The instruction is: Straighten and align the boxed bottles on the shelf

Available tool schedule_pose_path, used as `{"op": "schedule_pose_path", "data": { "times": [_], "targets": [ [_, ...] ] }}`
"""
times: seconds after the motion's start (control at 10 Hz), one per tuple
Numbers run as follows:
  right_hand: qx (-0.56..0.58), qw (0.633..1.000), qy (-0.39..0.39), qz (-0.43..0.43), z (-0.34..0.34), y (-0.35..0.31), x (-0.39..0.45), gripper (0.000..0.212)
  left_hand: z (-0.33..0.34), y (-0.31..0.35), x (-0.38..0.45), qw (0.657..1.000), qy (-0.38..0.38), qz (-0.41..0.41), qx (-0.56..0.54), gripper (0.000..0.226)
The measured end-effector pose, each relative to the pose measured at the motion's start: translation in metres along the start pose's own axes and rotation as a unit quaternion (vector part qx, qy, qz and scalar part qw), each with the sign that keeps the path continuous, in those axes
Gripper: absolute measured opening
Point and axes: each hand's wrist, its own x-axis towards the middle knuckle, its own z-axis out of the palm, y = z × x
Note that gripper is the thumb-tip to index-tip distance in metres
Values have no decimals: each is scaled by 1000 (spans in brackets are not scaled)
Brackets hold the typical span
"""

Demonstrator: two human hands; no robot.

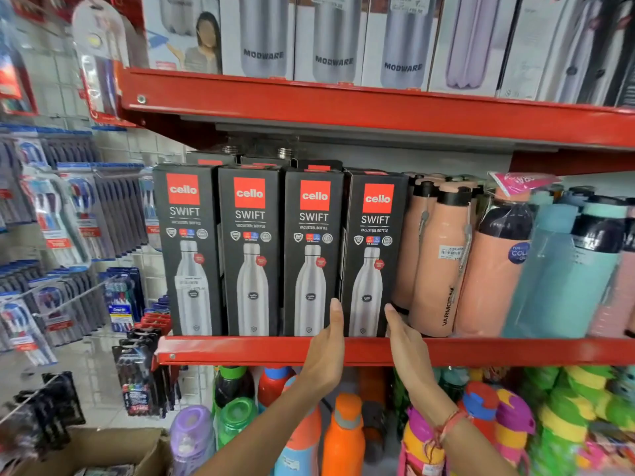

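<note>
Black cardboard with a red "cello" square marks the four boxed bottles we are lining up, all upright along the front edge of the red shelf (pixel 240 350). From left to right stand the first box (pixel 187 249), the second box (pixel 250 252), the third box (pixel 312 254) and the fourth box (pixel 372 255), each printed with "SWIFT" and a steel bottle. The first three sit close together with faces nearly flush; the fourth is turned slightly, so that a dark gap shows between it and the third. More black boxes stand behind them, only their tops visible.

Our left hand (pixel 326 345) reaches up over the shelf lip, fingers straight and together, the fingertips at the lower left edge of the fourth box, in the gap beside the third. Our right hand (pixel 405 338) is flat and open too, fingers laid against the lower right edge of the same box. So the fourth box sits between our two palms, pressed from both sides rather than gripped. A red thread band (pixel 450 420) circles the right wrist.

Just right of the fourth box lean peach bottles (pixel 436 262) with black caps, and beyond them teal bottles (pixel 563 269). On the upper shelf (pixel 343 108) stand white "MODWARE" boxes (pixel 264 36). Below our arms, bright orange, green and purple bottles (pixel 343 434) fill the lower shelf. To the left, toothbrush packs (pixel 68 207) hang on a wire panel, and a cardboard carton (pixel 103 448) sits at the bottom left.
</note>
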Motion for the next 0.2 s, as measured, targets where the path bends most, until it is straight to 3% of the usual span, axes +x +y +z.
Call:
{"op": "schedule_pose_path", "data": {
  "times": [0.1,0.2],
  "targets": [
    [10,994,-11,-107,5,-29,-13,56,-15,19,-14,997,1,70,23,56],
    [-56,949,42,-307,7,-80,-28,72,-48,66,-31,981,82,171,36,49]
  ]
}}
